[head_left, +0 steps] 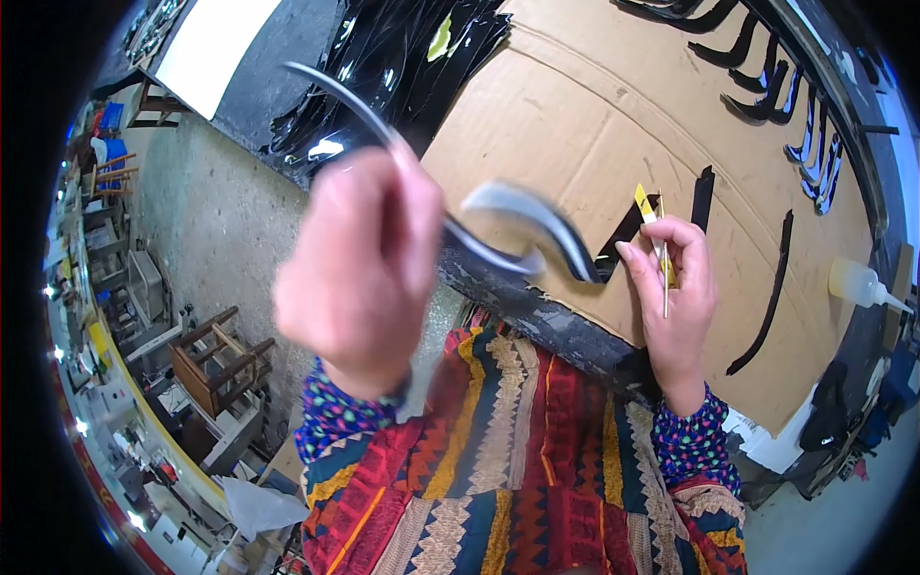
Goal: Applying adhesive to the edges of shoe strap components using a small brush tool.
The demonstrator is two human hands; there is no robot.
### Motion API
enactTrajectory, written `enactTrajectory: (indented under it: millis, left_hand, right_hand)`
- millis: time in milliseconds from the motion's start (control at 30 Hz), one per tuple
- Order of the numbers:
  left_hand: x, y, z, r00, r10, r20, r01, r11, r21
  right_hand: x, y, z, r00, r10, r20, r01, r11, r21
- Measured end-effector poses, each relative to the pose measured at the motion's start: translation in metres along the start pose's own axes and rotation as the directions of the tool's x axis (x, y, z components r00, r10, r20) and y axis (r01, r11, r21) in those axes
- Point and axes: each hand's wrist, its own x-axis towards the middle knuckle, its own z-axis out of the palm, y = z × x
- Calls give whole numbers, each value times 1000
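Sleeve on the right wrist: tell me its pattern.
The right sleeve is dark blue with small pink and green spots, best seen in the head view.

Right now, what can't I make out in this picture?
In the head view:
Left hand: motion blur hides finger detail.
Curved strip it holds: lower end blurred by motion.
Yellow-tipped piece: partly covered by the right hand.
Glossy black pile: cut off by the upper edge.

Dark table [273, 101], brown cardboard [537, 125], black strips [773, 305], squeeze bottle [851, 283]
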Motion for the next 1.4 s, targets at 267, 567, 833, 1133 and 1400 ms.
enactTrajectory:
  millis: [267, 567, 833, 1133, 1400]
  left_hand:
    - [24, -20, 25, 921, 344, 185, -366, 925, 101]
    - [-51, 19, 48, 837, 362, 409, -258, 922, -288]
    - [-37, 6, 47, 912, 235, 337, -271, 961, 63]
    - [-46, 26, 22, 597, 631, 495, -450, 775, -444]
    - [-52, 25, 31, 401, 820, 408, -480, 568, -669]
  right_hand:
    - [-1, 1, 0, 999, 44, -4, -43, 990, 132]
    - [3, -6, -8, 954, 294, 64, -286, 823, 490]
    - [4, -2, -9, 962, 274, 24, -237, 782, 577]
    - [6, 2, -19, 943, 327, 61, -287, 708, 646]
    - [3, 1, -20, 956, 284, 70, -286, 851, 440]
